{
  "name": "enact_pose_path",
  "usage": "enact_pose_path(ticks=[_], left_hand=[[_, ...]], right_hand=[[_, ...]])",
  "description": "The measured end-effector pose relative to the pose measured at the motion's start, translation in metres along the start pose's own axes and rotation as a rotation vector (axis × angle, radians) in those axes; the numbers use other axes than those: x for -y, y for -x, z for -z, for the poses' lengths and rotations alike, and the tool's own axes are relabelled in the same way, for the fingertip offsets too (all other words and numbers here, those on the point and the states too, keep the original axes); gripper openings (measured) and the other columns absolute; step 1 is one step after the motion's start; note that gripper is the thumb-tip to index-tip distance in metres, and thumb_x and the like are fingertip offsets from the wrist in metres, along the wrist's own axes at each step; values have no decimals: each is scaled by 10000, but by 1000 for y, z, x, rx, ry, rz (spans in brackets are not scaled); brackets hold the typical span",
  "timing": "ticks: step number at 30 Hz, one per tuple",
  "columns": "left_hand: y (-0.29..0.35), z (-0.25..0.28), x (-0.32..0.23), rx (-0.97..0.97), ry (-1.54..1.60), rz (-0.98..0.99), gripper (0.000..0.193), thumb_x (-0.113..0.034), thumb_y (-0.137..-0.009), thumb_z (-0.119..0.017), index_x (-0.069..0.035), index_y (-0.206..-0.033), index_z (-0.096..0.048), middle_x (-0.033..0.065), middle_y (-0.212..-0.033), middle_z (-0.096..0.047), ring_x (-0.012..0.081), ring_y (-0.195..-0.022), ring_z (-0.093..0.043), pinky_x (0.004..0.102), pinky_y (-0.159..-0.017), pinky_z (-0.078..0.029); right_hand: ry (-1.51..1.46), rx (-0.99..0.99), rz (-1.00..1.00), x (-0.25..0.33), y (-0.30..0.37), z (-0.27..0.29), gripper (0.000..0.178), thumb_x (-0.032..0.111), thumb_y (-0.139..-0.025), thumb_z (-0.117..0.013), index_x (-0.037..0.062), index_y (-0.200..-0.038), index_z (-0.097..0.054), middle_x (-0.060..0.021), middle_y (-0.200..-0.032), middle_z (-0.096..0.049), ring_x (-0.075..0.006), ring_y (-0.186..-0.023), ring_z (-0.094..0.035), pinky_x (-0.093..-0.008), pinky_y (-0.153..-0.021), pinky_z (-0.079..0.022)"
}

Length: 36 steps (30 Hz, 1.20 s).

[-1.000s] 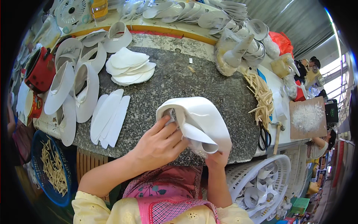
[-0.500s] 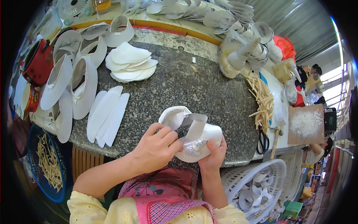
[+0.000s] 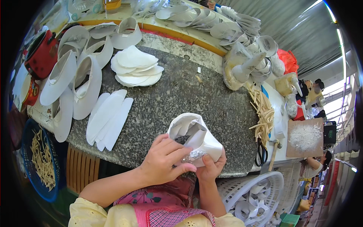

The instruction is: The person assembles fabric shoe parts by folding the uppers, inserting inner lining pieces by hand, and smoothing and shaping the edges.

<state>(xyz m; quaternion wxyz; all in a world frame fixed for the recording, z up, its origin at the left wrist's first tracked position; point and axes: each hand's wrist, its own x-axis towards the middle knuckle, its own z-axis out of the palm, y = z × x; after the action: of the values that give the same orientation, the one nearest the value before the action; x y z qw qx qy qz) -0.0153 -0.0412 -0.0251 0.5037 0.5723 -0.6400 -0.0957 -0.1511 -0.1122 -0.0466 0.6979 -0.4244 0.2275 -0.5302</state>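
A white shoe upper [image 3: 210, 145] with a cluster of shiny silver decoration is tilted over the near part of the stone slab. My right hand [image 3: 210, 166] grips its lower right side, the thumb pressed on the outside near the decoration. On the other side, my left hand [image 3: 164, 157] has its fingers at the upper's left rim and its thumb under the decoration; some fingertips are hidden. Left of my hands lie flat white elongated pieces [image 3: 107, 119], with a stack of rounded white pieces [image 3: 134, 62] beyond them.
Several white uppers [image 3: 87, 81] stand at the left, beside a red pot [image 3: 41, 55]. Tan strips [image 3: 261, 111], black scissors [image 3: 261, 155] and a hammer [image 3: 275, 151] lie at the right. A white basket [image 3: 278, 189] and a blue basket [image 3: 55, 166] sit below the table edge.
The shoe upper has turned, so its opening now faces more upward and left. My left hand's thumb has moved out toward the decoration, and its fingers have spread along the rim.
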Motion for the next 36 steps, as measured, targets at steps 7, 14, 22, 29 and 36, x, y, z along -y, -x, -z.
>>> enact_pose_path(ticks=[7, 14, 22, 29, 36], left_hand=[[-1, -2, -16, -4, -298, 44, 227, -204, -644, -633, -119, -844, -569, -18, -756, -487, 147, -738, -482, 434, -749, -288], [-19, 27, 8, 337, -313, -145, 210, -196, -641, -628, -122, -827, -565, -17, -745, -494, 157, -781, -494, 449, -792, -290], [3, -1, -4, -18, -137, 166, 273, -233, -660, -662, -111, -896, -603, -10, -747, -569, 157, -737, -533, 438, -853, -266], [-3, -6, -7, -107, -93, 110, 147, -149, -715, -594, -111, -851, -552, -14, -806, -531, 170, -788, -510, 432, -802, -267], [-17, 28, -8, 294, -93, -26, 125, -111, -684, -598, -135, -787, -531, -34, -731, -504, 145, -754, -487, 435, -753, -258]], right_hand=[[124, 98, 148, -5, 5, 1, 409, 128, -681, -673, -37, -1001, -478, -128, -935, -564, -202, -832, -573, -315, -724, -482], [-395, 60, -411, 6, -2, -4, 357, 109, -733, -613, -36, -1026, -470, -129, -978, -549, -202, -899, -548, -333, -795, -446], [93, 25, 22, -12, 9, -18, 120, 71, -728, -582, 32, -747, -469, -50, -809, -521, -129, -760, -511, -284, -737, -420], [97, 160, 246, -14, 7, -15, 143, 125, -735, -590, 40, -804, -498, -87, -901, -535, -163, -824, -519, -308, -767, -415], [-533, -59, -456, 11, 5, -18, 419, 193, -749, -599, -23, -1082, -466, -132, -982, -559, -242, -910, -551, -362, -821, -430]])
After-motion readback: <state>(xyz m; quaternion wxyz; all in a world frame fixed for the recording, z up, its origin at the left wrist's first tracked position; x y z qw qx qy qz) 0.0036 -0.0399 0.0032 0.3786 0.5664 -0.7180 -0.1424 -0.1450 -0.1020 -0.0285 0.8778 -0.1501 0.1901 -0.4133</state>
